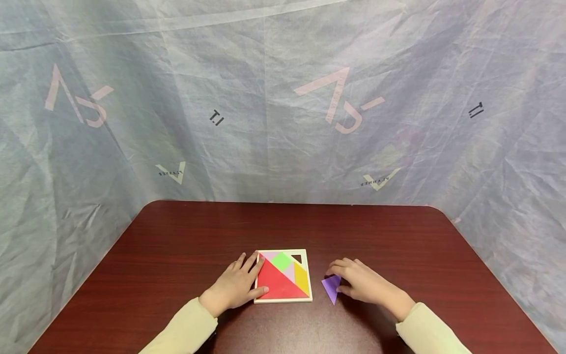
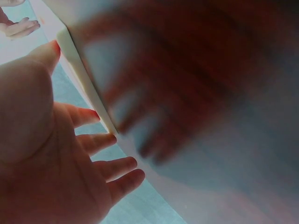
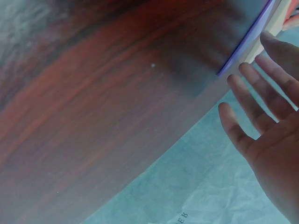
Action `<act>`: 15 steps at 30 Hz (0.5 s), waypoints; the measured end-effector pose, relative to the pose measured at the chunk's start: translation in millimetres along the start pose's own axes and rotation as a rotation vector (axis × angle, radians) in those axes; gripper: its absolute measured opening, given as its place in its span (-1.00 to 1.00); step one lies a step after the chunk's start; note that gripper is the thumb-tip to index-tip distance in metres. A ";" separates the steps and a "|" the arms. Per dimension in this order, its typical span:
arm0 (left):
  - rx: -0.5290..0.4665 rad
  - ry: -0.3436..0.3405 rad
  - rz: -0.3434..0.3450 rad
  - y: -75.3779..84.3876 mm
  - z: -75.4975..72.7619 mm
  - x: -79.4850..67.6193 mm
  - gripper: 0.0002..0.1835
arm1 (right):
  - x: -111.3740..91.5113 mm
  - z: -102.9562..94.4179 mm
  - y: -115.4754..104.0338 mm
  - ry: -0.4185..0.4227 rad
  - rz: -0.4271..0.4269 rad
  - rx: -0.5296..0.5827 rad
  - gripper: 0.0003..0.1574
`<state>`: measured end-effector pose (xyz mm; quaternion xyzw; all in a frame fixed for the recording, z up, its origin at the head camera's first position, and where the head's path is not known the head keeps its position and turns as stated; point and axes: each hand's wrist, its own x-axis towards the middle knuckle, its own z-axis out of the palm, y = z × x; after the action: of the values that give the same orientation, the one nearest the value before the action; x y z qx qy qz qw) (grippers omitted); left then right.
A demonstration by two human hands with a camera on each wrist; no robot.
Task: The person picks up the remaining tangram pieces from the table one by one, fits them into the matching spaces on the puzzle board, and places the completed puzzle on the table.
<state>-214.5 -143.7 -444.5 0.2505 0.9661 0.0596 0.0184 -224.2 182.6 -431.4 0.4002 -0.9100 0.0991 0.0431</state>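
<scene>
A square tangram board (image 1: 283,301) with a pale rim lies flat on the table, holding a large red area, a green square, a yellow parallelogram and pinkish triangles. At its upper right corner is a dark triangular gap (image 1: 298,258). My left hand (image 1: 234,287) rests on the board's left side with fingers spread, its thumb over the red area. To the right of the board, my right hand (image 1: 360,280) pinches a purple triangle (image 1: 331,287) between thumb and fingers near its right side. In the right wrist view, the purple triangle (image 3: 247,41) appears nearly edge-on beside the fingertips.
The dark red-brown wooden table (image 1: 199,226) has rounded far corners. Behind and at both sides hangs a grey cloth (image 1: 265,147) with printed letters, close to the table's edges.
</scene>
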 end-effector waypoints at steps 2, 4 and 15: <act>-0.001 0.000 -0.001 0.1 -0.4 -0.2 -0.23 | -0.8 0.2 0.3 -0.005 -0.012 0.008 -0.58; -0.005 -0.001 -0.002 0.0 -0.8 -0.3 -0.23 | -1.1 0.4 0.4 -0.009 -0.023 0.014 -0.57; -0.005 -0.009 -0.005 -0.6 0.2 0.4 -0.23 | -2.2 4.4 1.5 -0.006 -0.073 0.015 -0.55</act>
<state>-215.1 -144.0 -444.8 0.2484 0.9665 0.0607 0.0235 -223.8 184.2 -436.2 0.4340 -0.8941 0.1029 0.0411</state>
